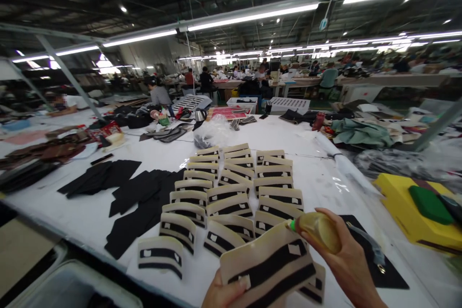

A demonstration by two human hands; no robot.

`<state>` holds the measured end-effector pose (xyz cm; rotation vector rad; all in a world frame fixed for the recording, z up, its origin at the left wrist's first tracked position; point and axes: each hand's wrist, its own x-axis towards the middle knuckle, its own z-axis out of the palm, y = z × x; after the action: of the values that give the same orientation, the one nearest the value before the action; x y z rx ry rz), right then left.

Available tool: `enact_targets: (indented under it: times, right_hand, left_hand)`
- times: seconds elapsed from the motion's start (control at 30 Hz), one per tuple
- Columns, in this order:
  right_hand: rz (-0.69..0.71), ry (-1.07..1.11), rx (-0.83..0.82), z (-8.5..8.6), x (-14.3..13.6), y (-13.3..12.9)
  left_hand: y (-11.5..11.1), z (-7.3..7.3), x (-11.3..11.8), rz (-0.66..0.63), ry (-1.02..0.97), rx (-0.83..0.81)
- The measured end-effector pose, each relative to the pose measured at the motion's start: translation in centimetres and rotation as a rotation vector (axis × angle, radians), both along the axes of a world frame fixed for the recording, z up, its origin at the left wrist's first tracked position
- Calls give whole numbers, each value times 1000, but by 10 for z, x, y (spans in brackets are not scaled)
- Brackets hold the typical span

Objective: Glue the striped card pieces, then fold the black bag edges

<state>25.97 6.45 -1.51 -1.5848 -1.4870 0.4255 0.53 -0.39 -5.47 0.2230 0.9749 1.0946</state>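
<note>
While left hand [224,293] tight on striped panel [269,265], right hand [347,256] around green-tipped bottle [319,229].

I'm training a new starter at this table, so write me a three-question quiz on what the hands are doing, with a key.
1. Multiple choice: what does the right hand hold?
A) scissors
B) a bottle
C) a brush

2. True or false: the left hand holds a panel with two black strips.

3. Fill in: the bottle's tip, by the panel's upper edge, is coloured ____.

Key: 1. B; 2. True; 3. Green.
</note>
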Motion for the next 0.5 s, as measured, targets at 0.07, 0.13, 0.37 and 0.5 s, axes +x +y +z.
enact_targets:
  times: [0.07,0.13,0.37,0.5]
  right_hand:
    - [72,21,-14,1,-14,-6]
    - [135,72,-21,4,-31,-14]
    - [229,141,-20,12,-69,-30]
    - [308,176,7,17,-81,-30]
  left_hand:
    - [1,-5,2,-22,-24,7]
    - [2,-11,3,-36,-11,20]
    - [3,-17,6,-49,-58,74]
    - [6,-1,6,-81,-79,118]
